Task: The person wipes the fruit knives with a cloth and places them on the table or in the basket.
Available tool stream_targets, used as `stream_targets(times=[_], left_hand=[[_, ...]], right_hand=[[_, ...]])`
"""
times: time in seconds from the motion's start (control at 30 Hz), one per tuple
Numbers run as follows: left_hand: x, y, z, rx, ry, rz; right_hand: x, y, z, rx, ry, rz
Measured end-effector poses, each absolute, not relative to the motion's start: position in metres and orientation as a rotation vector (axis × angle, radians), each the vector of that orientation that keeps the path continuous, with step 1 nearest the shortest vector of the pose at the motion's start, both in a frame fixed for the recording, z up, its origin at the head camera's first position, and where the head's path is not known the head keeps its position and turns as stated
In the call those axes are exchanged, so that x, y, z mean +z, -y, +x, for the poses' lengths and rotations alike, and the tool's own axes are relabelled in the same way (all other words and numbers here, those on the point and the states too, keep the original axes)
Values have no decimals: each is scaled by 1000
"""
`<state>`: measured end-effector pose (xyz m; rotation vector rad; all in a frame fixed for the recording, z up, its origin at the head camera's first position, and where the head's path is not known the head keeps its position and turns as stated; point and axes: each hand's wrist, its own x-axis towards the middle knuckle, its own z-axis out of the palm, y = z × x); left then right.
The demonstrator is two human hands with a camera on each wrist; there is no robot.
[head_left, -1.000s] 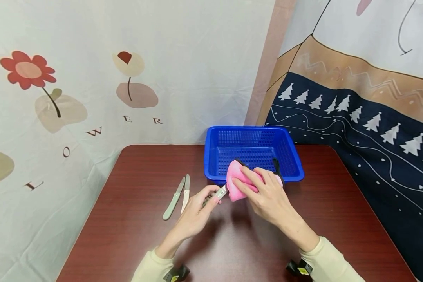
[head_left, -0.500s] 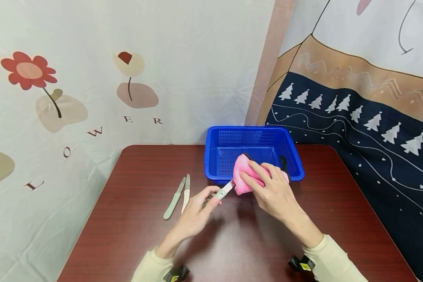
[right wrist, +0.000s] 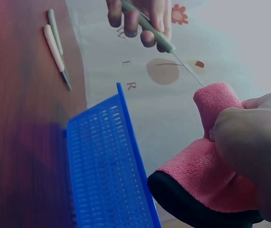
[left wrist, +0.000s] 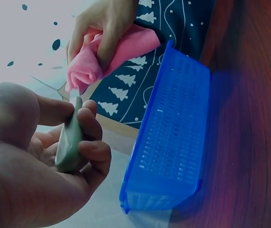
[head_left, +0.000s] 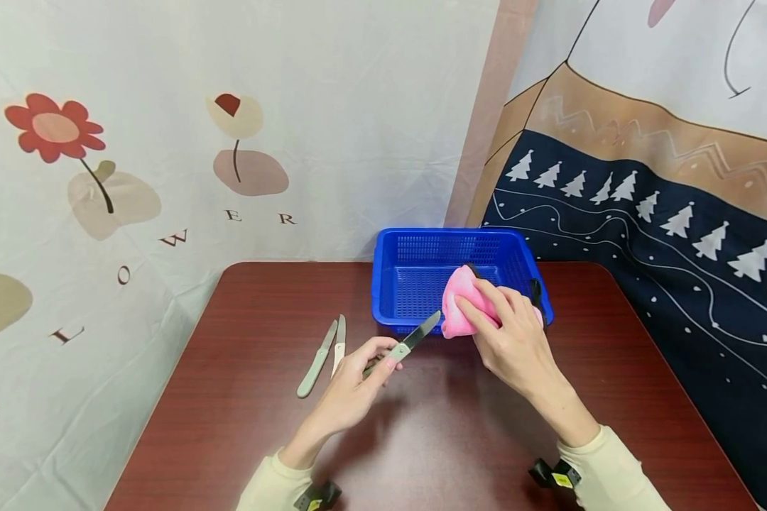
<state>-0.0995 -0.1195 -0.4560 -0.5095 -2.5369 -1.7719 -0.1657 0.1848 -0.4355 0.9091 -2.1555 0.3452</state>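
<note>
My left hand (head_left: 353,387) grips a knife by its pale green handle (left wrist: 69,145). The blade (head_left: 424,330) points up and to the right, its tip right at the edge of a pink cloth (head_left: 463,301). That cloth, bunched and trimmed in black, is pinched between the thumb and fingers of my right hand (head_left: 514,341). In the right wrist view the cloth hangs in a fold, with its black border (right wrist: 188,199) at the bottom. Both hands are above the table, in front of the blue basket.
A blue plastic basket (head_left: 383,284) stands at the back of the brown table (head_left: 230,426). Left of my left hand lie two more knives, one with a green handle (head_left: 309,376) and one with a cream handle (head_left: 338,355). A printed curtain (head_left: 332,106) hangs behind.
My right hand has drawn the pink cloth up and to the right along the blade, baring it out to its tip. My left hand has stayed almost still with the knife.
</note>
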Motion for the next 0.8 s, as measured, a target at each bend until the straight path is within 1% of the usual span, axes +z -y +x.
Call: stream_targets(times=[0.5,0.8], left_hand=[[-460,122,-100,-1836,2474,-476],[-459,120,-100,-1852,2477,-364]], right_hand=[[-442,-193,-164,387,2121,898],[-442,-191,-162,414,2081,908]])
